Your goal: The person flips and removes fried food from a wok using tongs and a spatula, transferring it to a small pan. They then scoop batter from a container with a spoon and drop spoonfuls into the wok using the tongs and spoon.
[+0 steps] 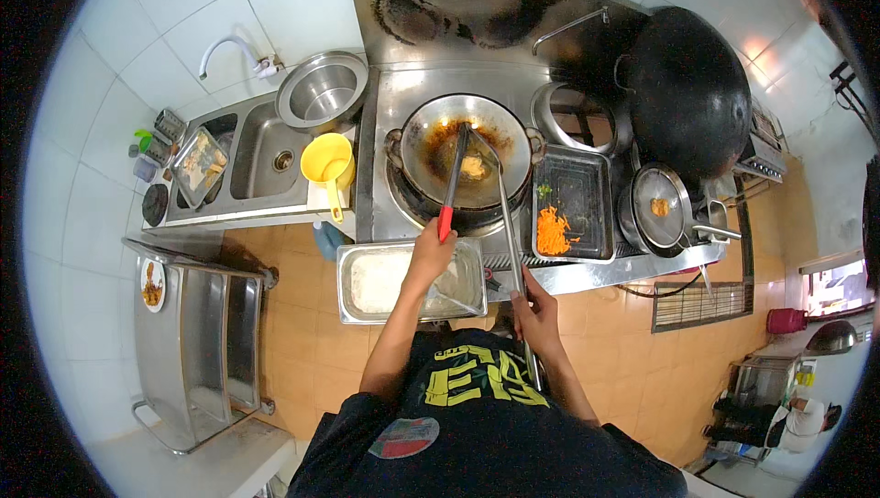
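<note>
A two-handled wok (509, 126) sits on the burner with oil and a pale batter fritter (473, 167) in it. My left hand (433, 254) grips the red handle of a black utensil (455, 178), whose head reaches into the wok. My right hand (537, 312) holds a long-handled metal cooking utensil (510, 230); its far end is also in the wok, close to the other tool. Below my left forearm, a rectangular steel pan (344, 285) of white batter stands at the counter's front, with a utensil resting in it.
Right of the wok lies a dark tray (591, 223) with shredded carrot (553, 231). Beyond it, a strainer (677, 199) holding a fried piece rests over a pot. A large black wok (691, 92) leans behind. Leftward are a yellow dipper (326, 157) and a sink (265, 154). A person (790, 422) is far right.
</note>
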A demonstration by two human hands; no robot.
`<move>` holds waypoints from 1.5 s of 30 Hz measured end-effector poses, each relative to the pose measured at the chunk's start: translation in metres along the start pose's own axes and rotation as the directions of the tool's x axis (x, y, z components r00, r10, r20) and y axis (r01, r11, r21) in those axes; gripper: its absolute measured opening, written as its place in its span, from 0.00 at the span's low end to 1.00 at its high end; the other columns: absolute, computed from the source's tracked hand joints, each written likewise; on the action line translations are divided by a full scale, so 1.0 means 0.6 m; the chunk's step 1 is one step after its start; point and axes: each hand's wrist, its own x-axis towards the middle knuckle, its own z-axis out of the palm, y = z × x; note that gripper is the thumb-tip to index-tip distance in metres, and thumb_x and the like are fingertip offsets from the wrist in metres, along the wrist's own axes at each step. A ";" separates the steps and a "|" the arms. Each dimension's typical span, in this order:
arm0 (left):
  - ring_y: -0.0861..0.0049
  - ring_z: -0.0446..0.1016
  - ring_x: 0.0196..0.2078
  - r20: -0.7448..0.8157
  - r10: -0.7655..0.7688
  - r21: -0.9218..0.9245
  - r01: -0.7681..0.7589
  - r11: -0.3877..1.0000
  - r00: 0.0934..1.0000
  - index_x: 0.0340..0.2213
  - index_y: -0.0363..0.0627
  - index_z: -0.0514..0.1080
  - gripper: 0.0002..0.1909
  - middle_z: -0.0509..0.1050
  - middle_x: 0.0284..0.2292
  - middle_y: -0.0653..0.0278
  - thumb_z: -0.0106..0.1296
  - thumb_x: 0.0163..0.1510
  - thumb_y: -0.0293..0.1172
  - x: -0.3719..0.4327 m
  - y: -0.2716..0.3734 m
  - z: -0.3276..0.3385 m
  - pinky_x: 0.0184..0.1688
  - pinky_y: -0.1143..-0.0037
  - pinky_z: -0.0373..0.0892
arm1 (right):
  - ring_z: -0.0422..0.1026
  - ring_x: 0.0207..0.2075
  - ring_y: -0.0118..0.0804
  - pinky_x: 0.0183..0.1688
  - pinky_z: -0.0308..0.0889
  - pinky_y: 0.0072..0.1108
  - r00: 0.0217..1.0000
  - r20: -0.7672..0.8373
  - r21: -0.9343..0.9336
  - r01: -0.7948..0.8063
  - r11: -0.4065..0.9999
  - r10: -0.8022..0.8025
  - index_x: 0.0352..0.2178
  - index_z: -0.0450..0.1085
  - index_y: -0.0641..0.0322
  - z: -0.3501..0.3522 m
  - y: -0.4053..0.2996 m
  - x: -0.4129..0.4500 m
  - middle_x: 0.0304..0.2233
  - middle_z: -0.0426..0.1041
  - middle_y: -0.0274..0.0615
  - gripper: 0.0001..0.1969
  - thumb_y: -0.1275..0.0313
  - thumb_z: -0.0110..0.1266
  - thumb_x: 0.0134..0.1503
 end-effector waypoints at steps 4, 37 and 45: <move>0.65 0.72 0.28 0.019 -0.013 -0.032 0.013 0.999 1.000 0.41 0.36 0.68 0.14 0.72 0.25 0.53 0.52 0.56 0.31 -0.003 -0.009 0.004 0.33 0.68 0.67 | 0.57 0.13 0.17 0.14 0.56 0.15 0.998 -0.058 -0.032 0.007 0.999 -0.009 0.63 0.53 0.62 0.001 0.007 0.020 0.17 0.63 0.28 0.28 0.72 0.48 0.63; 0.66 0.72 0.19 -0.146 0.013 0.113 0.003 0.994 0.989 0.29 0.40 0.64 0.26 0.71 0.17 0.57 0.65 0.47 0.48 -0.003 0.036 -0.032 0.24 0.71 0.66 | 0.60 0.13 0.17 0.15 0.59 0.15 0.995 -0.096 -0.052 0.017 0.999 -0.022 0.61 0.58 0.60 -0.040 -0.020 0.047 0.19 0.62 0.26 0.26 0.73 0.50 0.62; 0.83 0.65 0.14 0.078 -0.121 -0.434 0.143 0.890 0.990 0.30 0.46 0.58 0.22 0.69 0.17 0.68 0.65 0.48 0.33 0.001 0.015 -0.036 0.15 0.81 0.59 | 0.60 0.13 0.17 0.15 0.59 0.15 0.996 -0.085 -0.036 -0.002 0.999 -0.002 0.62 0.56 0.60 -0.039 -0.029 0.028 0.19 0.62 0.27 0.27 0.73 0.49 0.62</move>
